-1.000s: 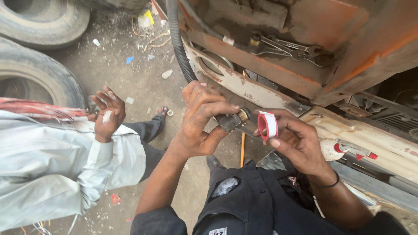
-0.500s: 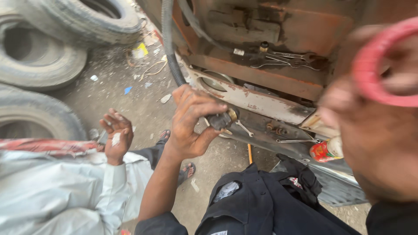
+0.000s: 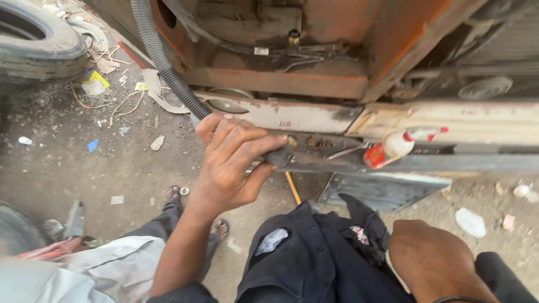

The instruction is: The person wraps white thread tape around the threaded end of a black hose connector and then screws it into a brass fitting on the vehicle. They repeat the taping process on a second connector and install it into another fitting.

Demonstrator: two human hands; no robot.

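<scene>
up close, the left hand (image 3: 233, 163) curls its fingers around a small dark fitting (image 3: 279, 157), held against the rusty vehicle frame (image 3: 292, 116) just below a black corrugated hose (image 3: 163, 62). the right hand (image 3: 435, 264) rests low by the dark cloth (image 3: 314, 252) on the person's lap; i cannot tell whether it grips anything. a spray bottle (image 3: 393, 147) with a red trigger lies on the frame ledge, well apart. a worn tyre (image 3: 39, 42) sits on the littered ground.
</scene>
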